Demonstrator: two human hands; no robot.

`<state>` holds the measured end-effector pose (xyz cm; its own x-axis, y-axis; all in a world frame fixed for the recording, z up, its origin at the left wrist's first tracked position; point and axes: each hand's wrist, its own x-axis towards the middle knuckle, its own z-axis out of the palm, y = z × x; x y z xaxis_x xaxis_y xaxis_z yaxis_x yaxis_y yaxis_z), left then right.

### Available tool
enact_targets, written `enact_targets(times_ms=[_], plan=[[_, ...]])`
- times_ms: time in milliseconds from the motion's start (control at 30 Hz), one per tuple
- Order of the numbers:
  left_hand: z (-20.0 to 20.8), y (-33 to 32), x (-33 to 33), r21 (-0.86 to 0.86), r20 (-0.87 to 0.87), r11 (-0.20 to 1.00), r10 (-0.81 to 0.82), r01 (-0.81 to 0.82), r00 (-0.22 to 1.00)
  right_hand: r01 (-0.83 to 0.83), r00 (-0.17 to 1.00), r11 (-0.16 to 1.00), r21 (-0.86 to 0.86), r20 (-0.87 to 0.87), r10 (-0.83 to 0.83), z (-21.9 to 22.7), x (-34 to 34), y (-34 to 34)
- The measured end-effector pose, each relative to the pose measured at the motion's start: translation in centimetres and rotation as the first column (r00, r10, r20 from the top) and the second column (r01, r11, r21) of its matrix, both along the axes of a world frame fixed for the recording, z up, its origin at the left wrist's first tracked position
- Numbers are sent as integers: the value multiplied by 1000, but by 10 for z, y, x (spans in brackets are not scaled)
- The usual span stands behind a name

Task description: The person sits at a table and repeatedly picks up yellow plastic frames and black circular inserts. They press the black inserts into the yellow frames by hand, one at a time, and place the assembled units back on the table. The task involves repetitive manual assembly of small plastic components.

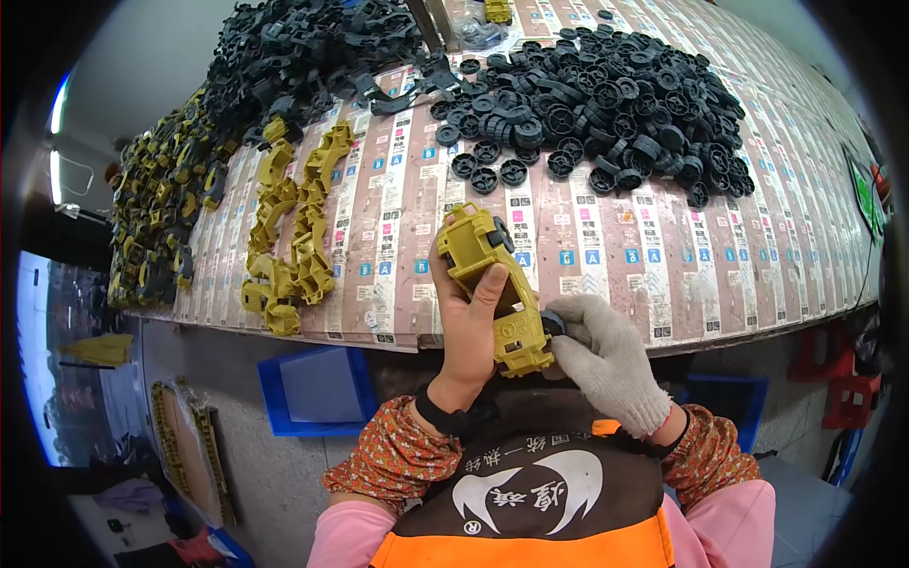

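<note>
Just past the table's near edge, a yellow plastic toy truck body (519,333) is tilted with its hollow side showing. My bare left hand (464,331) is closed around it, thumb across its middle. A black wheel (501,235) sits on its far right side. My right hand (611,364), in a grey-white knitted glove, pinches another black toy wheel (552,323) against the truck's near right side. The gloved fingers partly hide this wheel, so I cannot tell whether it is seated.
Black wheels (606,104) form a big pile at the far right-centre. Several yellow truck bodies (308,227) lie in rows on the left. Beyond are black plastic parts (294,57) and a heap of yellow-and-black trucks (166,208). A blue bin (360,379) stands below the table edge.
</note>
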<state>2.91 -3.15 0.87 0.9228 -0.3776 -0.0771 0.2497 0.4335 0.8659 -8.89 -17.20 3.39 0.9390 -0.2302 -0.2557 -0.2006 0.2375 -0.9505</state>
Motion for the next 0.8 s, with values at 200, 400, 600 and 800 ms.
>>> enact_targets(times_ms=[200,400,600,800], plan=[[-4,1,2,-11,27,999,51,-51,998,-74,993,997,17,-94,76,4,3,-7],[-3,-3,-3,10,46,997,81,-81,996,6,982,884,-468,167,82,-20,-7,-3],[-7,-4,-10,18,439,983,155,-181,885,-42,971,697,-716,136,198,8,-10,6],[-8,-14,-14,-88,574,968,241,-233,782,-119,969,728,-675,80,232,28,10,6]])
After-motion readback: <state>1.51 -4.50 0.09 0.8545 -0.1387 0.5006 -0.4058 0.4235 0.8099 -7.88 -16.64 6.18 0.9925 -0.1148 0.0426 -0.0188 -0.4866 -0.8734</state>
